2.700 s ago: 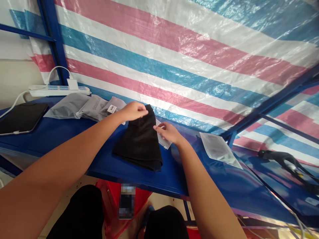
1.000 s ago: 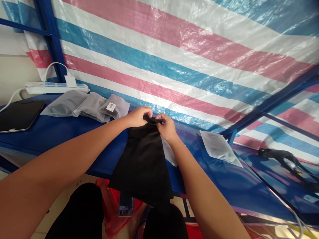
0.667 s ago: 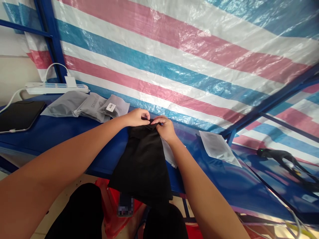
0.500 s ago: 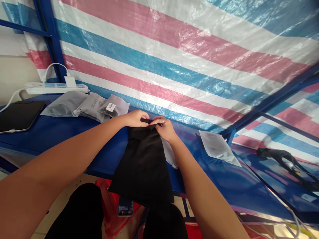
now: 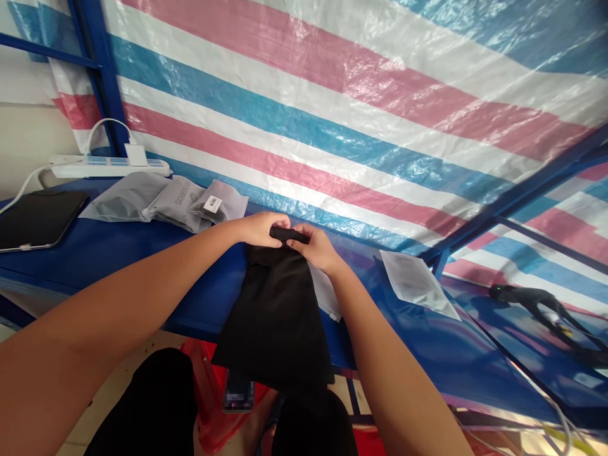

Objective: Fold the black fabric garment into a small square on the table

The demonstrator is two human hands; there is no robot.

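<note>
A black cloth garment [image 5: 278,316] lies over the front edge of the blue table [image 5: 204,278] and hangs down toward my knees. At its narrow far end, my left hand [image 5: 266,229] pinches the folded edge from the left. My right hand [image 5: 313,246] grips the same edge from the right, its fingers closed close beside the left ones. Partly under the cloth and my right wrist lies a frosted plastic bag [image 5: 324,292].
Several grey packaged bags [image 5: 175,202] lie at the back left, near a white power strip [image 5: 109,166] and a black tablet [image 5: 40,218]. Another frosted bag [image 5: 415,282] is on the right. A black strap-like object [image 5: 546,310] lies farther right. Striped sheeting hangs behind.
The gathered top edge of the black cloth now shows as a thicker roll between my hands. Its lower end has shifted slightly right.
</note>
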